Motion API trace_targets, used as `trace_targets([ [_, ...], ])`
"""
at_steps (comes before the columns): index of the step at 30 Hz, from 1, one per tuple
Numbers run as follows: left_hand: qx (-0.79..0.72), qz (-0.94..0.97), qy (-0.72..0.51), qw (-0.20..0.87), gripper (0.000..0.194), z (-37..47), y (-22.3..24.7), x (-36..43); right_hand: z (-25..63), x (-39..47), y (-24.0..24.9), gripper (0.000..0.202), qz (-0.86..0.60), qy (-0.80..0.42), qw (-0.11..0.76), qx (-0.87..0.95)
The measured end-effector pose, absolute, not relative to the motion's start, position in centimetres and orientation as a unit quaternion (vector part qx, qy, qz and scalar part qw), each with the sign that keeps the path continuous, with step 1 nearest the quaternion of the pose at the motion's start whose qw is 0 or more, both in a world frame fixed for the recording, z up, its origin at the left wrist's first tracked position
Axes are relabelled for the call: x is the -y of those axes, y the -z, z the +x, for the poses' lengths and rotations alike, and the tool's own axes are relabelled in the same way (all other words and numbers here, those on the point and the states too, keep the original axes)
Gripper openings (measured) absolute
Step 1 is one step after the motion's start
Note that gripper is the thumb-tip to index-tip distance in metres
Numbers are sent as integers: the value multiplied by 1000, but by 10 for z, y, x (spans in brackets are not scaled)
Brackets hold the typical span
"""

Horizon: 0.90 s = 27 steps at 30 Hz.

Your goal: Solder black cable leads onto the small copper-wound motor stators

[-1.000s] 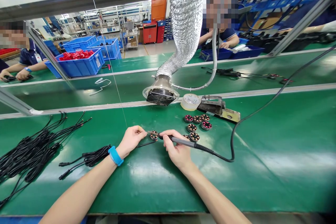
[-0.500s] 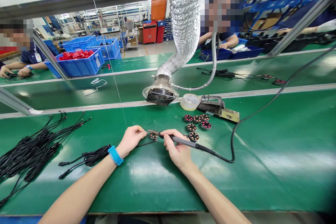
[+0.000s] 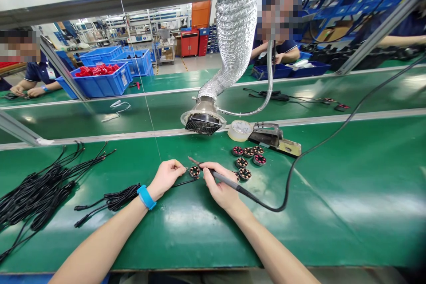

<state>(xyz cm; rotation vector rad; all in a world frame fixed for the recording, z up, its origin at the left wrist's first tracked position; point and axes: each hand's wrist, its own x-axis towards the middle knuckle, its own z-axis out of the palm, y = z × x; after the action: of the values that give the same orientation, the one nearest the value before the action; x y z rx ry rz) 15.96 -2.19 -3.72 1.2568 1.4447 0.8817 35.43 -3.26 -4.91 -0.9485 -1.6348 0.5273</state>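
My right hand [image 3: 222, 188] grips a soldering iron [image 3: 226, 179] like a pen, its tip pointing up and left just above a small round part [image 3: 195, 171] with copper-coloured contacts. Left of that part, my left hand [image 3: 168, 175] pinches something too small to make out, perhaps a thin wire. A black cable [image 3: 186, 182] runs out from beneath the left hand, its end below the round part. More round parts [image 3: 244, 174] with copper or red contacts lie right of the iron, behind my right hand.
Black cable bundles [image 3: 43, 195] lie at the left. A fan-ended duct [image 3: 204, 117] hangs above the bench [image 3: 199, 239]. Behind the round parts are a tape roll [image 3: 240, 130] and a metal tool [image 3: 276, 138]. The iron's cord [image 3: 289, 186] loops right. People work across the bench.
The iron's tip has lifted up off the round part, and my right hand has shifted slightly left and tilted the iron. My left hand stays almost still. Cables on the far strip moved left.
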Motion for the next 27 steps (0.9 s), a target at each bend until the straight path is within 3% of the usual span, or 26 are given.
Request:
trace_targets([
  [9,-581,538,-377,481,23,156,46,20,357,24,38,29,-347,-284,448,774],
  [21,-594,548,-369,459,24,155,46,20,351,19,22,33,-341,-300,435,778],
  [27,-583,551,-369,469,29,154,47,22,336,8,40,40,-305,-344,459,760],
])
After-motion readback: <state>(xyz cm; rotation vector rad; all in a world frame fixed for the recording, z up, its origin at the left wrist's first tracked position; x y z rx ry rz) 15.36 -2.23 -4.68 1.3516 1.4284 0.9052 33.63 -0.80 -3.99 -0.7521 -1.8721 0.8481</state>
